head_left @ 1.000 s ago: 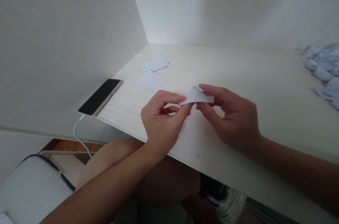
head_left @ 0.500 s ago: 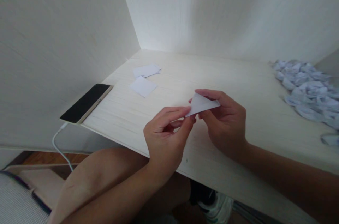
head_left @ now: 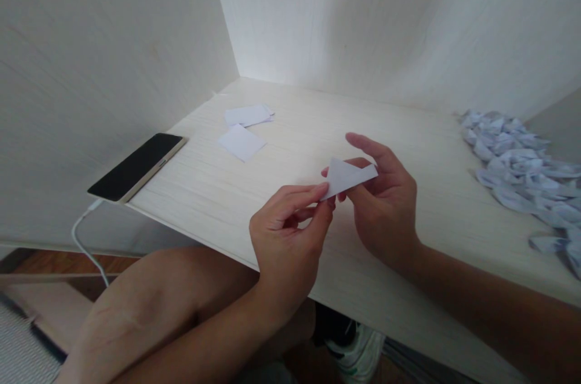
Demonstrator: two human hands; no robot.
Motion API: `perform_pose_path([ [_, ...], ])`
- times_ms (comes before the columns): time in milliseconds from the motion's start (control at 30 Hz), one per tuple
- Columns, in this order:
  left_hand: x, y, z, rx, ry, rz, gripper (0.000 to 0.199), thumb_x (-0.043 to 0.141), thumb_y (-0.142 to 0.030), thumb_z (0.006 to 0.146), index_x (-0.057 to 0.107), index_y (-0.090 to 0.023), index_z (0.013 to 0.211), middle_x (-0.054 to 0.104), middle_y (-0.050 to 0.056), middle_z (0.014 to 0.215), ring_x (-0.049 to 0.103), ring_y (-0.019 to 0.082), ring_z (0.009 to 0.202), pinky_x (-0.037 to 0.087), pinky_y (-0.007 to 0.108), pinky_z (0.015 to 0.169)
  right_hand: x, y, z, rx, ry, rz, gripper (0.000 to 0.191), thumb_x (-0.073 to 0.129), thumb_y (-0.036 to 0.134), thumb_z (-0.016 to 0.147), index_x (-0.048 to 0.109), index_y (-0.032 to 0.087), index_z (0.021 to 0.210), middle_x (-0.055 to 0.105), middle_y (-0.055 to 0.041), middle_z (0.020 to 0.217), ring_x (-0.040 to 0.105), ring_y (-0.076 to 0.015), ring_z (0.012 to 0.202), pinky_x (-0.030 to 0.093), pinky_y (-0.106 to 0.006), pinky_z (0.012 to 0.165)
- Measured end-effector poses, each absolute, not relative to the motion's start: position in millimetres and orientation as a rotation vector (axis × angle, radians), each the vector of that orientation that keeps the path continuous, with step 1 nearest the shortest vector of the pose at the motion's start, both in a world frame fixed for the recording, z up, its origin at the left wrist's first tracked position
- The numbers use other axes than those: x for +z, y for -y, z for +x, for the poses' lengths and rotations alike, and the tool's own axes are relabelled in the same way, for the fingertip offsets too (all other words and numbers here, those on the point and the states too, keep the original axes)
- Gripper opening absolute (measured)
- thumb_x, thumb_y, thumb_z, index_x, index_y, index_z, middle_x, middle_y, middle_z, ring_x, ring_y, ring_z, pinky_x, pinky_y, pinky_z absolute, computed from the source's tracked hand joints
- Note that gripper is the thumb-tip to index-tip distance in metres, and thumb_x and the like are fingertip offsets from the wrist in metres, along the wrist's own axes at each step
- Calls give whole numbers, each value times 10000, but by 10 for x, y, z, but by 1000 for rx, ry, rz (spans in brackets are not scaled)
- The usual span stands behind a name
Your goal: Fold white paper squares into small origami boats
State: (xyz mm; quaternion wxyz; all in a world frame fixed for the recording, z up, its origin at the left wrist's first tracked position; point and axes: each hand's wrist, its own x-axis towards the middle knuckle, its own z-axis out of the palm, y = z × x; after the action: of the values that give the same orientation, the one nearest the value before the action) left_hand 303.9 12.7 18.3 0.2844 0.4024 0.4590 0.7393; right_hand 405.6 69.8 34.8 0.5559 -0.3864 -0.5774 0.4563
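Note:
A small white folded paper (head_left: 344, 179) is held up above the table's near side, its shape roughly a triangle with a strip along the lower right edge. My left hand (head_left: 288, 237) pinches its lower left corner between thumb and fingers. On the other side, my right hand (head_left: 389, 205) supports the paper with the thumb beneath and fingers behind its right end. The right index finger is lifted off, pointing up and left. Parts of the right fingers are hidden behind the paper.
Flat white paper pieces (head_left: 241, 142) lie on the table (head_left: 299, 130) at the back left. A phone (head_left: 136, 166) with a white cable (head_left: 82, 239) rests at the left edge. Many folded paper pieces (head_left: 521, 157) are heaped at right. Pale walls (head_left: 290, 15) enclose the back and left.
My right index finger has risen away from the paper's top, and the strip along the paper's right edge stands out more. The left hand keeps its pinch. The view has shifted slightly.

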Motion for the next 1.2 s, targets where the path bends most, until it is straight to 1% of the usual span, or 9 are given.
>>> perform_pose_path([
  [100,175,-128,3049,1988,-1245,1098,188,824,-77,807,836,-244,893,814,0,915,785,159,796,711,285,703,369,-671,4031,1040,1360,-923,380,773,242,830,654,279,1189,765,-10,862,672,-171,629,556,-338,542],
  [233,161,-129,3058,1993,-1236,1083,199,808,-80,833,839,-254,924,819,0,961,785,155,843,713,279,725,352,-644,4003,1004,1360,-900,255,704,205,869,680,254,1118,766,-11,842,646,-147,587,569,-327,556],
  [433,170,-181,3054,2079,-1194,1000,155,812,-134,856,850,-255,947,782,10,980,772,139,815,721,272,699,193,-750,4000,781,1399,-777,451,730,122,828,643,259,1249,762,8,910,684,-135,640,533,-270,514],
  [533,185,-227,3072,2180,-1249,954,123,830,-155,840,855,-250,915,726,11,992,753,116,791,718,254,696,143,-820,3993,619,1349,-726,360,790,109,773,671,259,1079,730,19,978,664,-109,676,495,-237,502],
  [667,194,-284,3138,2224,-1327,876,121,846,-183,829,858,-258,924,672,-4,948,728,92,709,708,245,660,144,-860,3998,549,1298,-828,227,850,169,758,663,231,871,681,40,848,633,-98,652,489,-230,514],
  [800,187,-329,3202,2239,-1336,806,104,849,-180,818,855,-240,903,698,9,930,736,117,763,693,242,652,145,-861,4008,622,1253,-932,151,860,252,783,729,216,850,693,46,700,629,-110,570,518,-255,519],
  [900,184,-352,3205,2268,-1366,818,106,844,-151,816,847,-234,881,721,7,909,730,121,789,675,230,644,147,-846,4007,659,1241,-967,142,873,289,785,784,209,861,717,35,664,657,-128,558,538,-265,518],
  [1067,195,-356,3183,2291,-1540,961,130,819,-113,828,840,-234,871,737,4,922,724,124,833,652,215,634,174,-825,4017,688,1269,-955,105,856,291,829,839,216,900,778,0,754,677,-129,579,560,-277,546],
  [1200,187,-354,3195,2288,-1584,1093,147,792,-91,841,834,-225,885,745,-8,875,725,111,773,637,212,634,179,-829,4040,613,1323,-937,62,816,258,871,849,239,920,787,-32,945,696,-141,725,555,-279,567],
])
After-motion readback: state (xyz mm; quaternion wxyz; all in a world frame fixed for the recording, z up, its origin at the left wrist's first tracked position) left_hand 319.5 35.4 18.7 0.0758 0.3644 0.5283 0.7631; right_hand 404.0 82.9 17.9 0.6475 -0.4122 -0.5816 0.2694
